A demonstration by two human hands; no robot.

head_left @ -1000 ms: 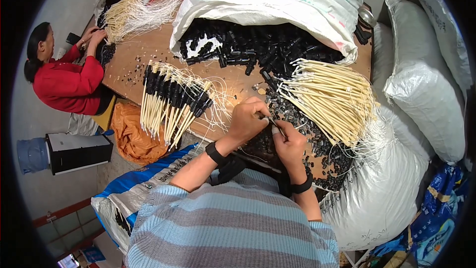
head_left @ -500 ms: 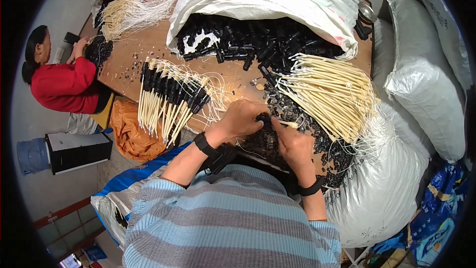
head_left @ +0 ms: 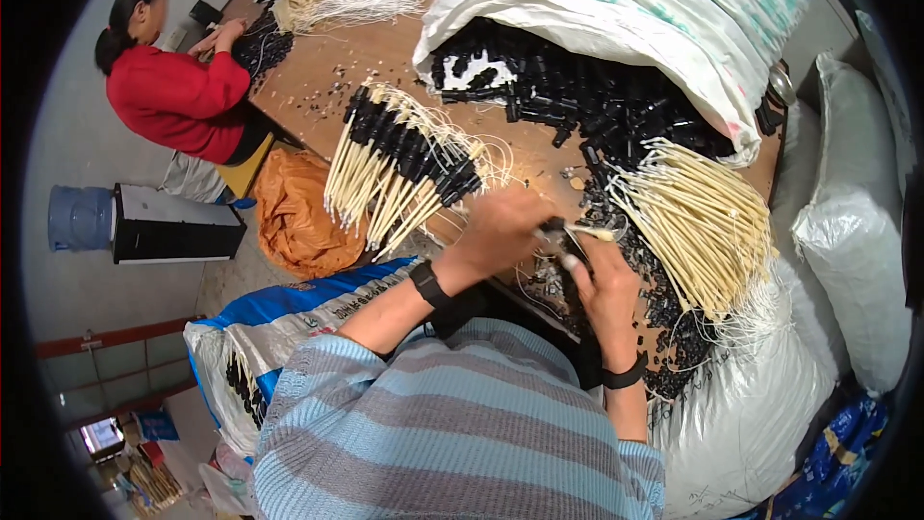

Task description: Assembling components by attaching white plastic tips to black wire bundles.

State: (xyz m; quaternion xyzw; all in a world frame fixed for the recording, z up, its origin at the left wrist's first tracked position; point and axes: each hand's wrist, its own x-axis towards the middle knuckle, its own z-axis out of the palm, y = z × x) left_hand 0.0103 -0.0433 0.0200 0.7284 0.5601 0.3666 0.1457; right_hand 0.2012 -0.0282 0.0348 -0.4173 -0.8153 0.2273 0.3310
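Note:
My left hand (head_left: 502,229) is closed around a black plastic sleeve (head_left: 552,224), blurred by motion. A short cream tube end (head_left: 599,233) sticks out of the sleeve on the right, across the fingertips of my right hand (head_left: 608,287). That hand's fingers are curled, its thumb pointing up beside the sleeve; what sits between them is too small to make out. To the left lies a row of cream tubes fitted with black sleeves (head_left: 409,159), with thin white wires. On the right is a large bundle of plain cream tubes (head_left: 698,221), wires trailing at its lower end.
A white woven sack (head_left: 616,5) spills black sleeves (head_left: 577,96) onto the brown table (head_left: 318,63). Small black pieces (head_left: 674,351) lie right of my hands. Full sacks (head_left: 852,231) stand at the right. A person in red (head_left: 173,87) works at the far left, near an orange bag (head_left: 298,207).
The view has swung, so the table and sacks appear farther right. My right hand's index finger no longer points straight at the sleeve; its fingers have curled below the cream tube end.

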